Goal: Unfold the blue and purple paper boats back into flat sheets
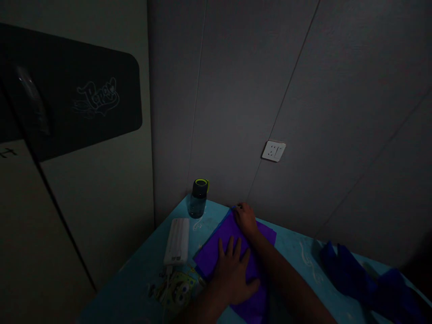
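Note:
A flat purple cloth [216, 252], with a blue edge along its left side, lies on the light blue patterned tablecloth. My left hand [232, 274] rests flat on the middle of it, fingers spread and thumb out to the right. At the cloth's far corner, close to the wall, my right hand [245, 219] has its fingers curled over the edge; the fingertips are partly hidden in the dim light. Both forearms come in from the bottom of the view, the right one lying across the cloth's right part.
Left of the cloth lies a white power bank [177, 240] with a cable plugged in. A dark bottle [197, 200] stands at the table's far corner. Crumpled blue fabric [364, 279] lies at right. A wall socket [273, 150] is above; a cabinet [101, 202] borders the left.

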Motion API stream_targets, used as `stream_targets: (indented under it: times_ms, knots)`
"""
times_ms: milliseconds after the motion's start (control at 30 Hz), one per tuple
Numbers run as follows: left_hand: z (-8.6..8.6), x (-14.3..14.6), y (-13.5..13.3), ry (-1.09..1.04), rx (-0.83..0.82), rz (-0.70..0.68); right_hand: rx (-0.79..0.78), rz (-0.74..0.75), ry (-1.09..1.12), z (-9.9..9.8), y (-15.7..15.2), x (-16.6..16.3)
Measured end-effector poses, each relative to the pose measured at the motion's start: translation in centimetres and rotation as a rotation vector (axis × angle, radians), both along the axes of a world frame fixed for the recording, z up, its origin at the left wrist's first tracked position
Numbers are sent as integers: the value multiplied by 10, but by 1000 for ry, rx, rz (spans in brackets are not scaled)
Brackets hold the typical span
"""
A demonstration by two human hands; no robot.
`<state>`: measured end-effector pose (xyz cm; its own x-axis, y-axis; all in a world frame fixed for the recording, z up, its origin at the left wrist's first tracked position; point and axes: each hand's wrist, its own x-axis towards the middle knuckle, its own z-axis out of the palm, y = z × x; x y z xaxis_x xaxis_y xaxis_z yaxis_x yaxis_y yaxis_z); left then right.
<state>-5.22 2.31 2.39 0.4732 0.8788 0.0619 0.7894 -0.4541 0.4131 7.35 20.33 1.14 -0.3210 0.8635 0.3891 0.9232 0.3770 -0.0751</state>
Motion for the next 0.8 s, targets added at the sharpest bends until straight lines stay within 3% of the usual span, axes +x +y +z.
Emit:
stream_targets:
  times_ms: [200, 367, 800]
  knots:
    - [0, 2, 0, -14, 28, 11, -182, 43, 9, -13, -34, 27]
    - [-3, 3, 2, 4, 3, 9, -376, 196, 1, -17, -47, 50]
    - [-14, 4, 5, 43, 51, -30, -360, 208, 16, -14, -47, 48]
